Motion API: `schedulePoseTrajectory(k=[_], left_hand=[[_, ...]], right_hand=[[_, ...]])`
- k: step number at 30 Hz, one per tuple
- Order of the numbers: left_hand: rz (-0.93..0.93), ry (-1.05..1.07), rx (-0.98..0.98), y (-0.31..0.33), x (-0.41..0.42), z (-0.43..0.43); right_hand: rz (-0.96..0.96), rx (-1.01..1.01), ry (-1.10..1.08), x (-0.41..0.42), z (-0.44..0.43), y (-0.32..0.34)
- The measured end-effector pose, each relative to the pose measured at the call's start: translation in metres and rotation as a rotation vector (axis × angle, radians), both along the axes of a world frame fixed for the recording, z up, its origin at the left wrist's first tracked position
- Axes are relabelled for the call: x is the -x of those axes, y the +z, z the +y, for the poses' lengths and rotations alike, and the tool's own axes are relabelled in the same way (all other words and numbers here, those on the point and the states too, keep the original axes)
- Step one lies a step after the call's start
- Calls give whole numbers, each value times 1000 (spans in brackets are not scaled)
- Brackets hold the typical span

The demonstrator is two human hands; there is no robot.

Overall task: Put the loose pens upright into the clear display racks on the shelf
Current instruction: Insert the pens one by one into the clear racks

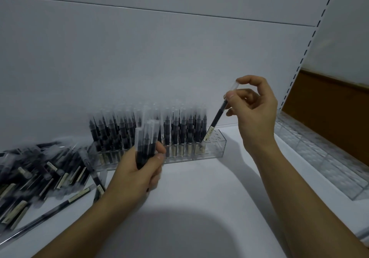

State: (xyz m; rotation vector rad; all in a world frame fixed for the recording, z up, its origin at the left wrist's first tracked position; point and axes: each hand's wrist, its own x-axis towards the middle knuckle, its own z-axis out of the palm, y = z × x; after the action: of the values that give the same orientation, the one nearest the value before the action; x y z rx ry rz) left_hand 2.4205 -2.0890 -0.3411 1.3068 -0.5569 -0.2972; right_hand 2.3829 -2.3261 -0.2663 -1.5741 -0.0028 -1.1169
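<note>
Fingertips (231, 95) of the right hand (255, 110) pinched the clear cap end of a single pen (217, 117), the other fingers loosely curled. The pen leaned, its lower end down at the top of the clear rack (218, 148), just right of the standing pens (175, 130); whether it sat in a hole, I couldn't tell. The left hand (137, 172) gripped a bundle of pens (146, 144), caps up, in front of the rack. Loose pens (40, 170) lay heaped at the left of the white shelf (199, 190), and a second clear rack (319, 158) sat at the right.
</note>
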Motion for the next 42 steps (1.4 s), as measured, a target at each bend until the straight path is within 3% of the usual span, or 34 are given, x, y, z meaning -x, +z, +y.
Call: schedulePoseTrajectory(k=[4,12,21,31,36,39,42], left_hand=[[-25,-43,-26,-5,0,2],[-59,-66,-92,-8,-1,2],[-114,-6,-202,-7,4,4],[-178,52,-185,-5,2,0],[-122,70,-151,-8,0,-1],[-104,71,-153,-6,1,0],[-93,81,-123,-2,3,-1]], right_hand=[[1,144,-122,-2,1,-6],[1,214,-252,-6,-3,-11],[45,316,-251,-12,-4,-18],[210,411,-146,-20,-8,-32],[249,444,-132,-21,-8,-35],[229,447,-173,-21,-5,-34],[72,427,-255,-15,0,-27]])
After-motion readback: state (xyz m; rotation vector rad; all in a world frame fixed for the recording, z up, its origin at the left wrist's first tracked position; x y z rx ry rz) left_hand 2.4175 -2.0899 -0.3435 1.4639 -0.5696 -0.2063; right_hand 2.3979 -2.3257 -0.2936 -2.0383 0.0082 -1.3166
